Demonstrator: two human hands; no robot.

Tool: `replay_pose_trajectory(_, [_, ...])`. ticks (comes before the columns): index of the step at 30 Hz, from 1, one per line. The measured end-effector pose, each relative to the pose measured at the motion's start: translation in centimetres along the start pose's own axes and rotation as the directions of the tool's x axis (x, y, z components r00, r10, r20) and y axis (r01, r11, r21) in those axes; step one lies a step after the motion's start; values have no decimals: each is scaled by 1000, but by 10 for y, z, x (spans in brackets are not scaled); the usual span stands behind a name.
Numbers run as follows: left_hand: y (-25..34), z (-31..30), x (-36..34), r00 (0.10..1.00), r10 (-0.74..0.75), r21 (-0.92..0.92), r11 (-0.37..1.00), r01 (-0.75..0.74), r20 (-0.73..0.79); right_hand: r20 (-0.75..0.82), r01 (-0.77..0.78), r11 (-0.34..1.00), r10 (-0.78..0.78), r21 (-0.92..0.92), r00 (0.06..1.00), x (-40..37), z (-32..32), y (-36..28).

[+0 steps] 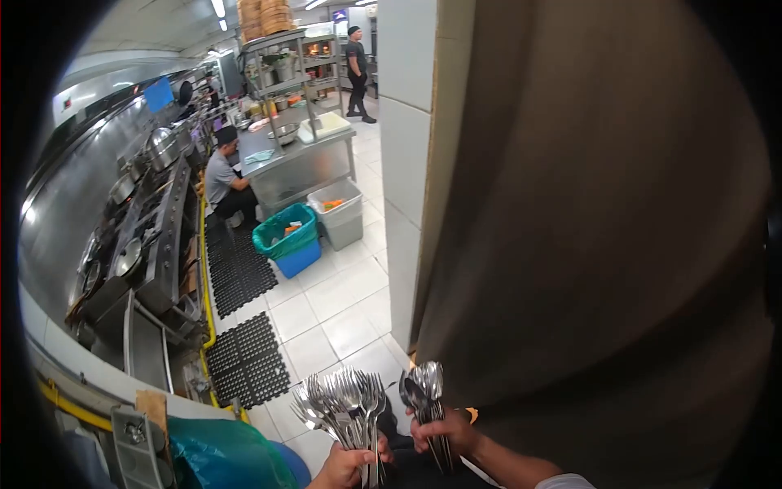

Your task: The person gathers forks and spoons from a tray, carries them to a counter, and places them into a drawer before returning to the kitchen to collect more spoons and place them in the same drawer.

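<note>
At the bottom of the head view, my left hand [352, 466] is closed round the handles of a thick bunch of forks [346, 401]. Their tines point up and fan out. Just to its right, my right hand [447, 432] grips a smaller bunch of spoons [423, 386], bowls upward. The two bunches are held side by side and apart, above the floor. My fingers partly hide the handles of both.
A dark brown curtain-like surface [603, 212] fills the right, beside a tiled wall edge [406, 163]. Black mats [247, 359] lie along the stoves [163, 244]. A blue bin [298, 259] and grey bin [342, 224] stand ahead. One person [224, 175] crouches; another [357, 73] stands farther back.
</note>
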State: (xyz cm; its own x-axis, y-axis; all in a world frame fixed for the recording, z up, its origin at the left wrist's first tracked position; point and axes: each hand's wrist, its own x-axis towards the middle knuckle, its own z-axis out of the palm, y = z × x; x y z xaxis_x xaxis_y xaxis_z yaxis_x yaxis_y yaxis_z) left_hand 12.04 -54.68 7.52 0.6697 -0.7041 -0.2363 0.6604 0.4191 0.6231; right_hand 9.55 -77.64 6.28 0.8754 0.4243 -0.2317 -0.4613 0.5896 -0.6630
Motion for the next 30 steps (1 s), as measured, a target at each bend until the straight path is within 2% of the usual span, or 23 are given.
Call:
replay_pose_trajectory(2, [4, 3, 31, 1000, -17, -60, 998, 16, -23, -78, 108, 994, -105, 33, 991, 20, -16, -31])
replay_pose_trajectory(4, [4, -6, 67, 999, 0, -157, 988, 5, 33, -184, 117, 991, -128, -70, 975, 53, -56, -54])
replay_pose_trajectory(6, [13, -1, 101, 996, -1, -180, 984, 16, 84, -289, 57, 987, -99, -149, 952, 76, -68, -99])
replay_pose_trajectory(8, [24, 8, 135, 989, -116, -96, 988, 125, 90, -306, 71, 977, -133, -203, 943, 97, -98, -127])
replay_pose_trajectory(10, [34, 18, 170, 975, -155, -95, 981, 172, 157, -441, 133, 972, -208, -196, 873, 109, -123, -152])
replay_pose_trajectory(11, [39, 21, 187, 957, -198, 9, 980, 200, 211, -509, 175, 963, -257, -204, 822, 109, -138, -159])
replay_pose_trajectory(12, [44, 25, 203, 933, -250, 118, 967, 226, 260, -526, 175, 964, -257, -202, 811, 99, -145, -168])
replay_pose_trajectory(13, [53, 38, 215, 924, -274, 194, 955, 227, 268, -589, 270, 953, -299, -140, 751, 83, -149, -177])
replay_pose_trajectory(14, [57, 42, 232, 913, -300, 194, 948, 252, 276, -655, 370, 925, -330, -83, 679, 65, -158, -183])
replay_pose_trajectory(16, [60, 48, 262, 855, -386, 286, 911, 296, 345, -700, 571, 818, -445, -64, 558, 16, -184, -181])
replay_pose_trajectory(18, [59, 56, 289, 800, -472, 342, 870, 355, 370, -797, 671, 724, -495, -159, 345, -45, -196, -177])
replay_pose_trajectory(19, [54, 57, 304, 759, -500, 342, 860, 379, 416, -833, 684, 686, -513, -251, 209, -73, -192, -177])
replay_pose_trajectory(20, [48, 58, 318, 716, -524, 341, 850, 402, 462, -850, 679, 649, -522, -343, 70, -100, -184, -175])
replay_pose_trajectory(22, [42, 80, 340, 679, -577, 366, 816, 448, 455, -827, 695, 549, -549, -465, -120, -159, -176, -163])
replay_pose_trajectory(24, [27, 98, 361, 646, -621, 391, 783, 484, 444, -736, 562, 495, -569, -663, -367, -200, -151, -160])
replay_pose_trajectory(26, [5, 111, 383, 595, -638, 377, 770, 515, 489, -621, 427, 450, -565, -784, -543, -245, -142, -140])
replay_pose_trajectory(27, [-3, 118, 390, 576, -656, 381, 754, 535, 488, -617, 418, 455, -547, -786, -566, -255, -131, -127])
replay_pose_trajectory(29, [-14, 144, 406, 546, -669, 387, 740, 550, 504, -442, 262, 363, -626, -894, -642, -282, -117, -124])
replay_pose_trajectory(30, [-18, 158, 414, 526, -669, 391, 738, 549, 525, -442, 256, 371, -608, -892, -659, -284, -108, -128])
